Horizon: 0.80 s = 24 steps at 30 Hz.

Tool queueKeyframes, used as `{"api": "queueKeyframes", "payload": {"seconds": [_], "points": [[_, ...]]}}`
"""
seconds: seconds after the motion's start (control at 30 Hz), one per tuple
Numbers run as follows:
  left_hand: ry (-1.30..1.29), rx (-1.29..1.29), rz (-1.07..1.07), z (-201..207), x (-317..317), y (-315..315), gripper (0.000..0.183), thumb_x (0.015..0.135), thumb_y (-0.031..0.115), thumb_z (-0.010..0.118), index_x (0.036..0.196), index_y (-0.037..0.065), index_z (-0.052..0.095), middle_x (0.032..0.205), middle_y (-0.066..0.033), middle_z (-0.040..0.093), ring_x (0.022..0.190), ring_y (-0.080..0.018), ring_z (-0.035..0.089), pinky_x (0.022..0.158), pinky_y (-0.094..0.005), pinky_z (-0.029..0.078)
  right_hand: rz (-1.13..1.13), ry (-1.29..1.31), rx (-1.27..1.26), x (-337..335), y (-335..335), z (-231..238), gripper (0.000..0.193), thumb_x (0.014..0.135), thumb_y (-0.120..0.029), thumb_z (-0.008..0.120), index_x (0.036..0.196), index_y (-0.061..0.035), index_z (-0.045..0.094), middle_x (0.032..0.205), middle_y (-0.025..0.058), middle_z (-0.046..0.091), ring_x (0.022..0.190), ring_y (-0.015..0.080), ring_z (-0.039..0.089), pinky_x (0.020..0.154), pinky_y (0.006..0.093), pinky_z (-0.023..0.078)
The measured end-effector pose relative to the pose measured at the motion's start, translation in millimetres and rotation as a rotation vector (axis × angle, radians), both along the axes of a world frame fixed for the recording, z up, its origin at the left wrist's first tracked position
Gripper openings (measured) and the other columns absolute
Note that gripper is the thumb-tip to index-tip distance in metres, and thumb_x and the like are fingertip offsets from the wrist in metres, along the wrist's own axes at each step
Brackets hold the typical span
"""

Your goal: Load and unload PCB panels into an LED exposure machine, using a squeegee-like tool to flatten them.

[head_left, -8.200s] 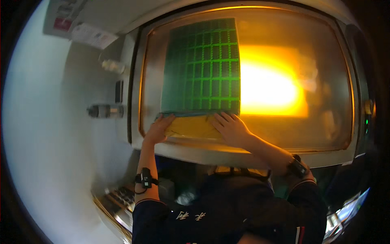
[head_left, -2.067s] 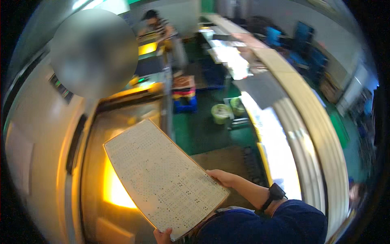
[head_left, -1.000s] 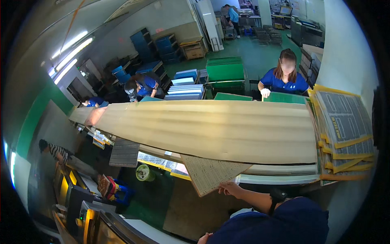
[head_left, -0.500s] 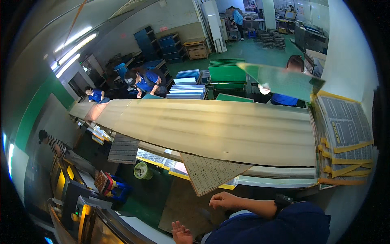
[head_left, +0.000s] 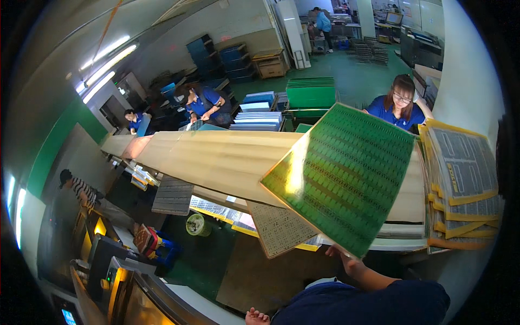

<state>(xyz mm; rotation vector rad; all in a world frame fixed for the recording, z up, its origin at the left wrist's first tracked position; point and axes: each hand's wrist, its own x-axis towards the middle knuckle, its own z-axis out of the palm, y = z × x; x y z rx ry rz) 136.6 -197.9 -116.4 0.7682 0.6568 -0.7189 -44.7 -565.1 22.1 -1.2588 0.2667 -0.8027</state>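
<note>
My right hand [head_left: 342, 255] grips the lower corner of a large green circuit board panel [head_left: 346, 173] and holds it tilted up over a long pale wooden table [head_left: 216, 160]. A beige perforated panel [head_left: 279, 227] lies on the table's near edge, just left of that hand. Only the fingertips of my left hand [head_left: 255, 316] show at the bottom edge, spread and holding nothing. My dark blue sleeve fills the lower right.
A stack of yellow-edged grey sheets [head_left: 460, 179] sits at the table's right end. A person in blue [head_left: 398, 105] stands across the table, with two more [head_left: 203, 103] further left. Green and white panel stacks [head_left: 310, 92] stand behind. A yellow-lit machine [head_left: 108, 271] is at lower left.
The beige panel has been laid down on the table edge. The green panel, seen far off above the table half a second ago, is now close and held in my right hand.
</note>
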Motion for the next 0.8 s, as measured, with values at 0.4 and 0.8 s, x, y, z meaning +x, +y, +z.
{"api": "queueKeyframes", "payload": {"seconds": [0.4,0.8], "points": [[-0.235,0.122,-0.252,54,70,-98,0.033,0.097,0.041,0.047,0.106,0.013,0.063,0.093,-0.0048,0.063,0.080,-0.0217,0.058,0.069,-0.0441,0.048,-0.206,0.060,0.237,-21,-16,40,0.033,0.099,-0.016,0.047,0.125,0.0035,0.053,0.113,0.0172,0.065,0.101,0.0311,0.066,0.092,0.0431,0.052],[-0.541,-0.180,-0.553,176,119,-121,0.067,0.095,0.055,0.045,0.131,-0.001,0.051,0.125,-0.0178,0.061,0.113,-0.0337,0.060,0.092,-0.0534,0.050,0.438,0.342,0.480,-80,-51,22,0.059,0.083,-0.012,0.069,0.133,0.0077,0.045,0.118,0.0209,0.063,0.110,0.0313,0.062,0.099,0.0437,0.047]]}}
